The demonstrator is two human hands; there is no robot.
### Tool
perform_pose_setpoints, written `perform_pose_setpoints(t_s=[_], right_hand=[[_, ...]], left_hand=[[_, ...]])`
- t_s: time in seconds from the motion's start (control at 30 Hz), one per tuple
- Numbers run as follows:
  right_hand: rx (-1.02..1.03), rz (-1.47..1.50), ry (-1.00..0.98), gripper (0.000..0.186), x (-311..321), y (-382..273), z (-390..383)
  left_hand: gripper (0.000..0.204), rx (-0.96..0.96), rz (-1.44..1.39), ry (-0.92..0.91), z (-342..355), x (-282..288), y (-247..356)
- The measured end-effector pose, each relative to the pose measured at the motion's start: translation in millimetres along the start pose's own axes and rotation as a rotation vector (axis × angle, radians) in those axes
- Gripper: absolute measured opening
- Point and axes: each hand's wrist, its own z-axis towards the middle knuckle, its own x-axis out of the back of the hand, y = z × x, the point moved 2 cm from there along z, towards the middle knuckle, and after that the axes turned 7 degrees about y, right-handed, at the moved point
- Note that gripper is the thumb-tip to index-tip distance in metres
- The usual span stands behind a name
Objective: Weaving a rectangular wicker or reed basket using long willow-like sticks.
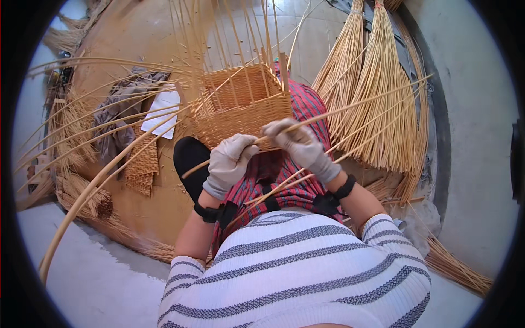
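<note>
A square-cornered wicker basket (pixel 240 124) rests in front of me against the red plaid cloth (pixel 311 101) over my lap. Long upright stakes stick out from its far side, and more fan out leftward. My left hand (pixel 229 159), in a pale glove, is closed around a long willow rod (pixel 366 102) just below the basket's near wall. Higher on the same rod, my right hand (pixel 301 146), also gloved, pinches it; its fingers are slightly blurred. The rod slants from beside my left wrist up to the right. Some thinner loose rods (pixel 287 183) lie across my lap under my right wrist.
Large bundles of rods (pixel 385 104) lean at the right beside a pale wall. To the left are a grey cloth (pixel 112 112), a white sheet (pixel 163 112), a woven panel (pixel 143 158) and more rod bundles (pixel 82 197). A black shoe (pixel 188 158) is beside the basket.
</note>
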Motion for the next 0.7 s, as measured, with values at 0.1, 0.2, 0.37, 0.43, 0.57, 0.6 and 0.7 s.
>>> perform_pose_setpoints(t_s=[0.1,0.2,0.37,0.43,0.57,0.6,0.7], right_hand=[[0.076,-0.023,0.480,0.019,39,-27,18],[0.077,0.072,0.489,0.014,72,-28,24],[0.082,0.089,0.670,0.013,113,-7,18],[0.031,0.033,0.830,0.011,126,-2,16],[0.025,0.014,0.929,0.009,140,10,9],[0.039,0.009,0.947,0.009,141,15,7],[0.019,0.050,0.945,0.012,143,34,4]], left_hand=[[0.015,0.035,-0.118,0.091,9,19,-28],[0.011,0.155,0.086,-0.011,18,23,-62],[0.013,0.419,-0.295,0.043,29,-21,-102],[0.038,0.390,-0.154,0.123,34,-28,-109],[0.069,0.421,0.166,0.026,33,-43,-105],[0.070,0.436,0.197,0.033,31,-46,-102],[0.069,0.456,0.277,0.023,29,-53,-99]])
